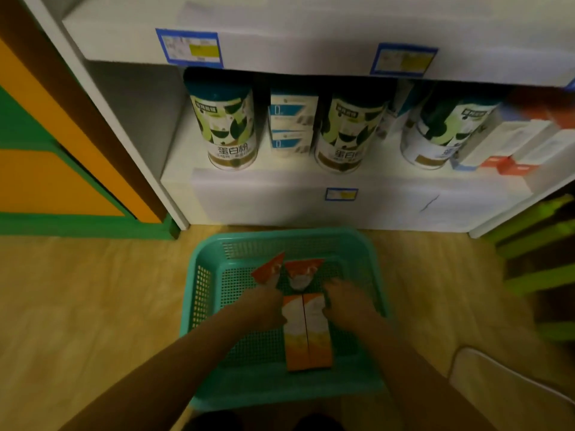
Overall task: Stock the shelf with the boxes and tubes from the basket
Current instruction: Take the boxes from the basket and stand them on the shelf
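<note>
A teal mesh basket (199,293) sits on the wooden floor (93,290), just in front of the white shelf (280,194). Inside it, two orange-and-white boxes (306,334) lie flat side by side, long edges touching. Just beyond their far ends lie two orange-and-white tubes (303,272), crimped ends towards the shelf.

Both hands are down in the basket, flanking the pair of boxes. The left hand (267,306) has its fingers curled against the upper left corner of the left box. It also lies right by the nearer tube, though blur hides whether they touch. The right hand (343,301) curls round the upper right corner of the right box, so the pair is held between the two hands.

On the lowest shelf board stand three green-and-white powder canisters (230,129). A stack of blue-and-white cartons (291,126) fills the gap between the left two. White and red boxes (513,147) crowd the right end, so free board shows only at the far left. A blue-framed price label (341,194) is stuck on the front edge. An orange-and-green cabinet (46,181) stands to the left, and green slats (541,244) show to the right.
</note>
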A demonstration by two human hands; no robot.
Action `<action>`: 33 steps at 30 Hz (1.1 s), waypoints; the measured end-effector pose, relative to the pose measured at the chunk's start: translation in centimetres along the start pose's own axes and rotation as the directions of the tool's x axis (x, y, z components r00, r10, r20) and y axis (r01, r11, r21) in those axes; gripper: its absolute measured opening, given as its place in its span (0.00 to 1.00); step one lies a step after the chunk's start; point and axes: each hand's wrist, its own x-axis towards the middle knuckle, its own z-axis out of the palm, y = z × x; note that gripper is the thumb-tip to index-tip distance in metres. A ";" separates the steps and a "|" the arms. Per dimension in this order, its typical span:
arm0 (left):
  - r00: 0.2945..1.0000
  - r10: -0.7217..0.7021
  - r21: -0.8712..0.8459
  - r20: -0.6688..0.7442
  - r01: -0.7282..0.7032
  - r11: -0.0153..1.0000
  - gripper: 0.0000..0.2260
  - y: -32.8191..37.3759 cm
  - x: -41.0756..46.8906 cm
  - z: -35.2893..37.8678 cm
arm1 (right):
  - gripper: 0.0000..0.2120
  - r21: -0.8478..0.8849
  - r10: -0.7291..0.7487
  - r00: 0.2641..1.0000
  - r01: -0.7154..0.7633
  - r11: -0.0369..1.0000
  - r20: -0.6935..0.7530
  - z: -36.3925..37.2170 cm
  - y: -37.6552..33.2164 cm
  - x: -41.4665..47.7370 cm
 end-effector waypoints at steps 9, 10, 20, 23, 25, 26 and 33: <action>1.000 -0.015 -0.058 -0.001 0.015 0.998 0.36 -0.9 5.1 4.6 | 0.42 -0.024 -0.002 0.978 0.007 1.000 0.211 3.7 0.3 3.1; 1.000 -0.013 -0.054 -0.015 0.012 0.998 0.36 -1.0 5.6 4.8 | 0.44 -0.024 0.005 0.974 0.001 1.000 0.225 3.9 0.2 3.3; 1.000 0.022 -0.121 -0.014 -0.024 0.992 0.33 -0.5 4.6 3.8 | 0.30 -0.147 -0.005 0.981 0.034 0.989 0.196 2.2 -0.3 2.4; 0.999 0.040 -0.196 -0.028 -0.044 0.980 0.20 -0.2 2.3 2.3 | 0.21 -0.077 -0.046 0.972 0.066 0.995 0.228 0.3 -0.6 0.6; 0.994 0.060 -0.173 -0.091 -0.075 0.982 0.16 0.1 0.4 0.7 | 0.19 -0.083 -0.081 0.973 0.101 0.991 0.218 -1.5 -1.1 -1.0; 0.989 0.068 -0.149 -0.128 -0.087 0.985 0.16 0.2 -0.7 -0.4 | 0.19 -0.093 -0.097 0.975 0.118 0.989 0.198 -2.6 -1.4 -1.9; 0.929 0.161 0.002 -0.333 -0.170 0.985 0.16 1.3 -10.1 -11.6 | 0.08 -0.005 -0.150 0.989 0.150 0.989 -0.020 -15.4 -3.5 -8.6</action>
